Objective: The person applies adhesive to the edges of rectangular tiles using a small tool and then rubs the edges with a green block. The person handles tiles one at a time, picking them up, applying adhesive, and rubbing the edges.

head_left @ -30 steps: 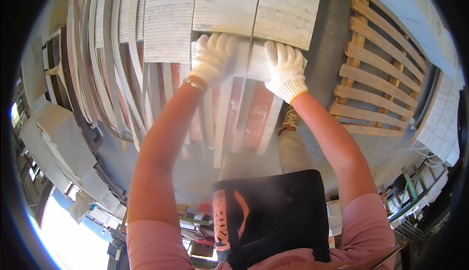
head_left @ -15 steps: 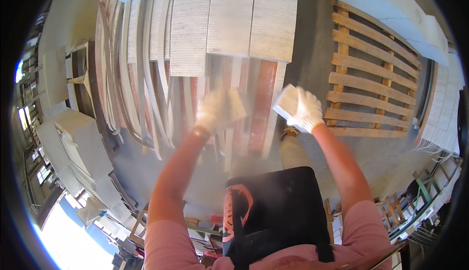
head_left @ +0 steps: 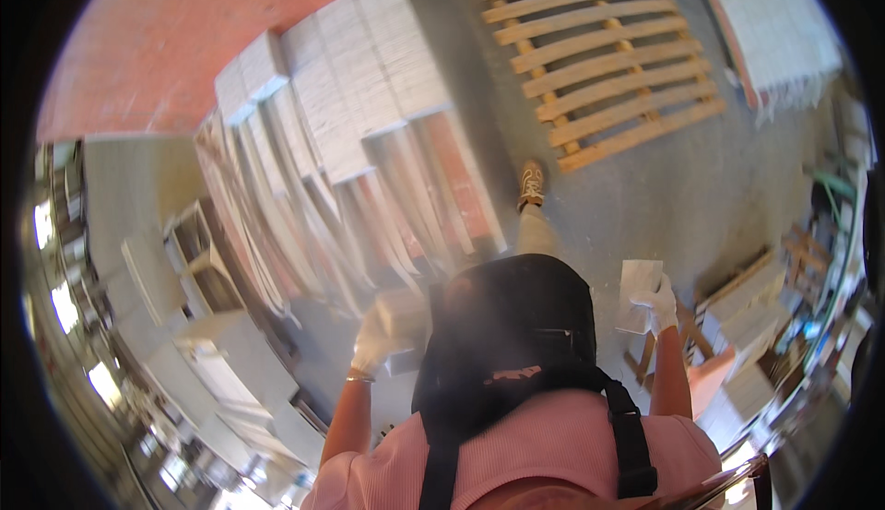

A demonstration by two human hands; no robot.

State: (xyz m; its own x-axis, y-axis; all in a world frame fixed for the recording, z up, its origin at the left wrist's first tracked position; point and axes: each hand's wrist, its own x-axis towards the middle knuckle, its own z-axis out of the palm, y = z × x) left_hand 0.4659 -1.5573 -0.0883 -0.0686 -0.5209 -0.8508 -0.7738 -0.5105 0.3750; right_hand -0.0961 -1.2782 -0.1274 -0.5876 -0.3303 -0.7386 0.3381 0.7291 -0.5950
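Gloves (head_left: pixel 660 298), both white, cover the person's left hand (head_left: pixel 371 342) and right hand (head_left: pixel 653 307). The left hand is down beside the black apron (head_left: pixel 553 298) and grips a pale block (head_left: pixel 406 313). That spot is blurry, so the fingers are hard to see. The right hand is out on the other side, well apart from the left one, with its fingers closed on a second pale block (head_left: pixel 639 277). So there is one block on each side of the body.

Pale slabs (head_left: pixel 336 72) sit side by side on a red surface (head_left: pixel 212 40). Long thin strips (head_left: pixel 241 215) lie near them, and some ends poke out past the edge. A wooden pallet (head_left: pixel 613 69) lies on the gray floor (head_left: pixel 645 196). One brown lace-up shoe (head_left: pixel 531 181) is between the red surface and the pallet.
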